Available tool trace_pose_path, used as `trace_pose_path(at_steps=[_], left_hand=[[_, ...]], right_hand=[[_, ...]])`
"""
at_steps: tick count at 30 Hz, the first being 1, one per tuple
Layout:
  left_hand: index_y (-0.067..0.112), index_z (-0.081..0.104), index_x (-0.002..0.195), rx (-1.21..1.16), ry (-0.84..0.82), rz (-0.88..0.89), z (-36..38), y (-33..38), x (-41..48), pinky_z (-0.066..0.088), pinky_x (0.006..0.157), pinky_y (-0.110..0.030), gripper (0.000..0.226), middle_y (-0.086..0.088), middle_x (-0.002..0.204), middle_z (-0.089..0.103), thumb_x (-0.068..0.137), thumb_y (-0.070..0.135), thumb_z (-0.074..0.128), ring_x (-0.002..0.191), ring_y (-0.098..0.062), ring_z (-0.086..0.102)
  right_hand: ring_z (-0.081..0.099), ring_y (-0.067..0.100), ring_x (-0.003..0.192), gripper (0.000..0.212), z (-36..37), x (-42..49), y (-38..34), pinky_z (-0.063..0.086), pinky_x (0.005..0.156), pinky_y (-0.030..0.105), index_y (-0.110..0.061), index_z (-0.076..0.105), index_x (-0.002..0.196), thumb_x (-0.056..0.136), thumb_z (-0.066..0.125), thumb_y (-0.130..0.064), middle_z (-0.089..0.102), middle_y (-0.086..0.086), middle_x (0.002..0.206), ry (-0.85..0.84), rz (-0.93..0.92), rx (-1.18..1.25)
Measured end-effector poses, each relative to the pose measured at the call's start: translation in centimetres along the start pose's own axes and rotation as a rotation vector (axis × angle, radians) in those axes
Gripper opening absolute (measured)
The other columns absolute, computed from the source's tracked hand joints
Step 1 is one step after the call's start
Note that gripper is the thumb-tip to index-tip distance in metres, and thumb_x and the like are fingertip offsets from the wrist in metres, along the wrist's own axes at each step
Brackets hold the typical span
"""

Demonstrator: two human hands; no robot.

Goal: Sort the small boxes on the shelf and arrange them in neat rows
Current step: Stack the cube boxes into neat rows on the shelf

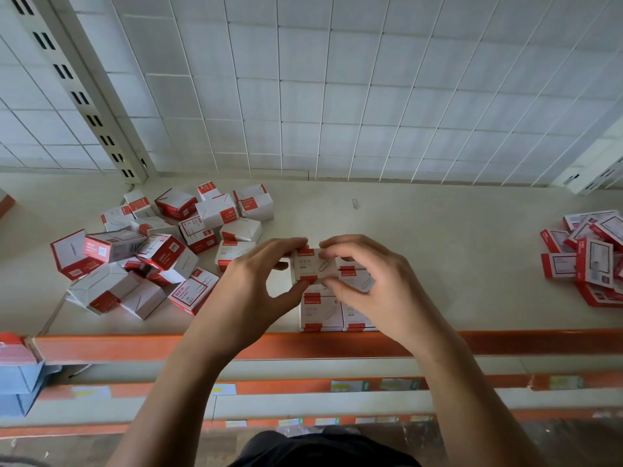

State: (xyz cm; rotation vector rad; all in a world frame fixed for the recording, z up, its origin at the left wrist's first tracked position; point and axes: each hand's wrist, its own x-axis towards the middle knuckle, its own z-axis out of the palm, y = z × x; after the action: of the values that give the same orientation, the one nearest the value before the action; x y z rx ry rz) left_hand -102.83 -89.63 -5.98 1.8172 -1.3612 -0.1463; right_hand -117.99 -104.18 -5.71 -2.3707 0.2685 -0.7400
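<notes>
The left hand (251,281) and right hand (371,281) both have a grip on one small box (308,264), pinching it just above the shelf (455,257). Two neat boxes (318,315) sit under it. A messy pile (151,251) lies left.

The cream shelf (438,251) carries a jumbled box heap (161,251) left, two aligned boxes (320,315) front, a smaller heap (590,251) right, and a loose paper clip (355,203).

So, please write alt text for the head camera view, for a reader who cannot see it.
The left hand and right hand pinch one small white-and-red paper clip box near two matching boxes standing side by side at the shelf front. A jumbled pile of similar boxes lies left, another heap far right.
</notes>
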Motion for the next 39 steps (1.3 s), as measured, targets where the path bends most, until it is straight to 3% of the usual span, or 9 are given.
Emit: trace_pose_path(at_steps=[7, 12, 17, 21, 24, 29, 32, 34, 39], left_hand=[[0.019, 0.054, 0.132, 0.07, 0.051, 0.028, -0.6, -0.7, 1.2, 0.046, 0.087, -0.009, 0.052, 0.013, 0.123, 0.054, 0.085, 0.04, 0.059, 0.102, 0.002, 0.054], [0.014, 0.061, 0.126, 0.094, 0.033, 0.049, -0.5, -1.1, 1.5, 0.055, 0.084, -0.029, 0.041, 0.005, 0.124, 0.059, 0.087, 0.027, 0.065, 0.103, -0.007, 0.06], [0.018, 0.065, 0.119, 0.143, -0.036, 0.073, -0.2, -1.5, 1.9, 0.046, 0.083, -0.01, 0.032, 0.006, 0.12, 0.061, 0.088, 0.029, 0.064, 0.097, 0.002, 0.053], [0.017, 0.067, 0.114, 0.147, -0.082, 0.078, 0.5, -1.6, 2.0, 0.049, 0.082, -0.016, 0.027, 0.005, 0.117, 0.063, 0.088, 0.024, 0.067, 0.1, -0.006, 0.059], [0.019, 0.065, 0.118, 0.208, -0.129, 0.052, 1.2, -1.7, 2.2, 0.053, 0.079, -0.023, 0.029, 0.004, 0.126, 0.059, 0.09, 0.026, 0.065, 0.106, -0.015, 0.06], [0.027, 0.054, 0.134, 0.26, -0.263, -0.03, 2.3, -1.2, 2.4, 0.052, 0.09, -0.032, 0.046, 0.009, 0.148, 0.042, 0.093, 0.046, 0.053, 0.126, -0.015, 0.05], [0.024, 0.055, 0.134, 0.261, -0.27, -0.035, 2.5, -0.7, 2.2, 0.047, 0.096, -0.033, 0.045, 0.007, 0.147, 0.044, 0.093, 0.042, 0.055, 0.126, -0.015, 0.051], [0.023, 0.057, 0.133, 0.278, -0.264, -0.042, 2.6, -0.3, 2.3, 0.048, 0.095, -0.036, 0.043, 0.005, 0.146, 0.045, 0.093, 0.04, 0.057, 0.125, -0.018, 0.053], [0.024, 0.051, 0.138, 0.328, -0.293, -0.056, 3.1, 0.3, 2.1, 0.04, 0.104, -0.034, 0.044, 0.006, 0.154, 0.034, 0.097, 0.039, 0.05, 0.141, -0.012, 0.034]], right_hand=[[0.063, 0.008, 0.109, 0.022, 0.7, 2.0, 1.5, 0.05, 0.093, 0.018, -0.01, 0.069, 0.106, 0.085, 0.075, -0.013, 0.065, -0.003, 0.119, 0.017, 0.051, -0.095], [0.066, 0.009, 0.097, 0.017, 1.4, 2.4, 2.4, 0.054, 0.086, 0.029, -0.014, 0.069, 0.104, 0.089, 0.069, -0.021, 0.064, -0.009, 0.12, -0.053, 0.177, -0.078], [0.067, 0.007, 0.094, 0.021, 1.3, 2.2, 2.6, 0.058, 0.079, 0.029, -0.013, 0.067, 0.109, 0.093, 0.063, -0.026, 0.068, -0.009, 0.112, -0.149, 0.21, -0.103], [0.06, 0.003, 0.114, 0.015, 0.5, 2.1, 2.5, 0.051, 0.095, 0.024, -0.016, 0.071, 0.105, 0.092, 0.064, -0.018, 0.064, -0.009, 0.124, -0.181, 0.213, -0.127], [0.045, 0.0, 0.129, 0.027, -0.8, 1.7, 2.1, 0.034, 0.107, 0.017, -0.022, 0.068, 0.12, 0.094, 0.062, -0.025, 0.055, -0.011, 0.138, -0.176, 0.263, -0.2], [0.042, 0.0, 0.133, 0.041, -2.3, 0.3, 2.2, 0.024, 0.101, 0.007, -0.028, 0.057, 0.135, 0.094, 0.06, -0.035, 0.047, -0.015, 0.146, -0.242, 0.36, -0.268], [0.044, -0.003, 0.13, 0.044, -2.3, -0.2, 2.3, 0.021, 0.094, -0.003, -0.028, 0.056, 0.137, 0.094, 0.062, -0.035, 0.046, -0.019, 0.146, -0.254, 0.384, -0.266], [0.044, -0.003, 0.129, 0.045, -2.4, -0.3, 2.3, 0.022, 0.096, -0.002, -0.028, 0.056, 0.137, 0.093, 0.063, -0.034, 0.046, -0.018, 0.146, -0.253, 0.396, -0.248], [0.047, -0.002, 0.126, 0.044, -2.3, -0.6, 2.3, 0.024, 0.091, -0.006, -0.025, 0.056, 0.136, 0.093, 0.064, -0.031, 0.047, -0.017, 0.145, -0.253, 0.399, -0.225]])
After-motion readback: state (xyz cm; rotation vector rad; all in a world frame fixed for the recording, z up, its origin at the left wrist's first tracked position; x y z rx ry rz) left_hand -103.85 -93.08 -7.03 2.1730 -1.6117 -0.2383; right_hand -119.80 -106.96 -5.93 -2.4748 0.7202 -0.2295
